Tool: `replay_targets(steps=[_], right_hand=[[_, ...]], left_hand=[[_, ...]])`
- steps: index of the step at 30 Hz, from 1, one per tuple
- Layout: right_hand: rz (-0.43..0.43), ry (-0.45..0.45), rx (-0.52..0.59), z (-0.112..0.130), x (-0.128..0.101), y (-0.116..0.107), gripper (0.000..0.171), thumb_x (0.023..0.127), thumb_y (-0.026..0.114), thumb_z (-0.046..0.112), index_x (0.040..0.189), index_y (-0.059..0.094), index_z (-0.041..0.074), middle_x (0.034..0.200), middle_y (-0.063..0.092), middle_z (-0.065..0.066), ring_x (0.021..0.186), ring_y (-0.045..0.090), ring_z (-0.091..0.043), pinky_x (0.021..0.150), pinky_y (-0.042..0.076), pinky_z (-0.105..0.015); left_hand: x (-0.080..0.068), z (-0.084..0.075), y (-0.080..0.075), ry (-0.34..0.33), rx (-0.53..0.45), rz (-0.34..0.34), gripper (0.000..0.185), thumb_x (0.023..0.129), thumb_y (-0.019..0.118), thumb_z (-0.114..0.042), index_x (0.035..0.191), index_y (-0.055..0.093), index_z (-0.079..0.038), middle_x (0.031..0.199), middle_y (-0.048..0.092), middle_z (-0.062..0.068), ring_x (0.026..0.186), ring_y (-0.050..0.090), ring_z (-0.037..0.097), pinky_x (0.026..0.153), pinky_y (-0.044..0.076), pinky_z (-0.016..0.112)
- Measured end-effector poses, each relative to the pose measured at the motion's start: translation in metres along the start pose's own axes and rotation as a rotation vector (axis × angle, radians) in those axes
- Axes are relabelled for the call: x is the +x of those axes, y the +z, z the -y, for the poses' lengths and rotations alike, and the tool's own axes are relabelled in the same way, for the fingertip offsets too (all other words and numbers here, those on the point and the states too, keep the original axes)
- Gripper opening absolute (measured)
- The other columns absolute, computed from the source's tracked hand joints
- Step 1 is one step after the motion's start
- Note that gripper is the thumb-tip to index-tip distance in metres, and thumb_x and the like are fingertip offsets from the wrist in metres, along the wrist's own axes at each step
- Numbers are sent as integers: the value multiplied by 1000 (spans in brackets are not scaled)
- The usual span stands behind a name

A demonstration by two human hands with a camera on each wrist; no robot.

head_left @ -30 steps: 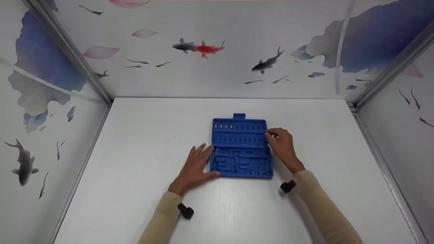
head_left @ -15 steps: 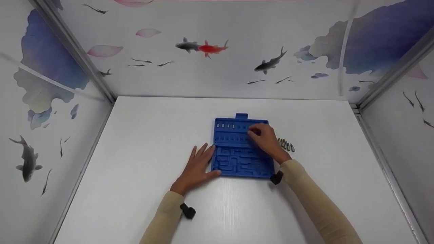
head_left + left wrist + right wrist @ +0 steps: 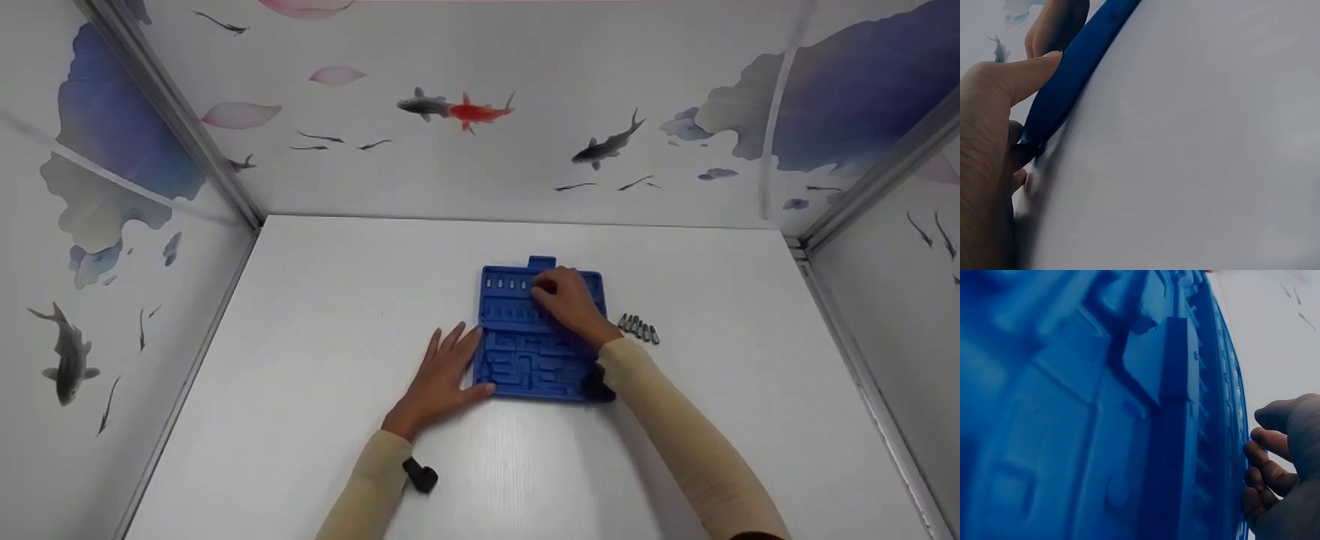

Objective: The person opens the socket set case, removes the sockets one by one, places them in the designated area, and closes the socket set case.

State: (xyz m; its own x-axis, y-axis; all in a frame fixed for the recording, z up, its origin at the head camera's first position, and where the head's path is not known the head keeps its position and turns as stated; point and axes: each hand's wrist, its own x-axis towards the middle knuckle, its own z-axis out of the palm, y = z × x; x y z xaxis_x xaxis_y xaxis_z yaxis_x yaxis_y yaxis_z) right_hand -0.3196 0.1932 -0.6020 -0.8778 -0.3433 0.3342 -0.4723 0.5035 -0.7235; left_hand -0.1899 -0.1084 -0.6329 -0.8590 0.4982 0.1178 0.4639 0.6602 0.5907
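A blue plastic tool tray [image 3: 525, 360] lies flat in the middle of the white table, with several small bits [image 3: 506, 284] in the left slots of its far row. My left hand [image 3: 442, 371] lies flat on the table at the tray's left side, its thumb [image 3: 1022, 73] pressed against the tray edge [image 3: 1072, 73]. My right hand [image 3: 547, 289] reaches over the tray's far rows. Its fingers [image 3: 1266, 464] are curled together as if pinching a bit, and the bit itself is hidden. The right wrist view shows the tray's moulded recesses [image 3: 1100, 410] close up.
A short row of loose metal bits [image 3: 639, 328] lies on the table just right of the tray. Walls with fish pictures close in the table at the back and on both sides. Bare white tabletop [image 3: 315, 315] surrounds the tray.
My right hand has left the loose bits at the tray's right and moved left over the far slot rows. The left hand has stayed at the tray's left edge.
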Motion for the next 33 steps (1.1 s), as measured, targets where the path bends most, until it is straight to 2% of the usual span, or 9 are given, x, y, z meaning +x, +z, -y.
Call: replay_targets(steps=[3,5,10,16,19,26,33], right_hand=[[13,-25,-18,0,7,5,20,103,73,7,118,80,-5,112,78,-19,105,71,-37,94,58,-56],[37,5,-59,10,10,6,21,101,74,2,119,79,-8,114,78,-23,107,70,-42,98,55,-62],[70,91,-123,10,7,15,25,102,75,3,124,77,-9,116,76,-24,111,67,-42,107,49,-61],[57,135,-116,7,3,21,27,102,75,4,125,76,-10,113,75,-24,107,66,-41,102,49,-59],[60,143,-111,6,3,21,28,102,75,6,126,76,-10,114,75,-25,108,65,-42,102,48,-59],[48,90,-121,7,11,20,31,101,75,4,126,75,-13,112,75,-29,105,66,-46,101,48,-64],[76,141,-131,9,21,15,33,102,74,6,130,74,-12,116,74,-27,109,66,-44,103,49,-62]], left_hand=[[-1,-1,1,3,-4,-13,102,101,63,-68,177,23,-12,182,28,4,171,12,28,138,-4,55],[-2,-2,3,3,-3,-16,103,101,63,-69,177,23,-12,182,28,4,171,13,29,138,-4,56],[-8,-2,10,0,-8,-11,103,101,61,-71,177,24,-12,181,30,5,171,14,30,137,-2,58],[-12,-4,12,-6,-17,-2,104,101,62,-70,177,24,-11,181,28,5,171,13,29,138,-3,56],[-11,-2,13,-5,-11,-3,104,101,62,-70,177,24,-11,181,29,6,171,13,29,138,-2,56],[-8,-1,7,-7,2,-11,103,101,64,-68,176,26,-10,181,30,5,171,14,29,138,-2,55],[2,1,1,6,17,-11,104,100,65,-69,176,26,-10,181,29,6,171,14,30,138,-2,56]])
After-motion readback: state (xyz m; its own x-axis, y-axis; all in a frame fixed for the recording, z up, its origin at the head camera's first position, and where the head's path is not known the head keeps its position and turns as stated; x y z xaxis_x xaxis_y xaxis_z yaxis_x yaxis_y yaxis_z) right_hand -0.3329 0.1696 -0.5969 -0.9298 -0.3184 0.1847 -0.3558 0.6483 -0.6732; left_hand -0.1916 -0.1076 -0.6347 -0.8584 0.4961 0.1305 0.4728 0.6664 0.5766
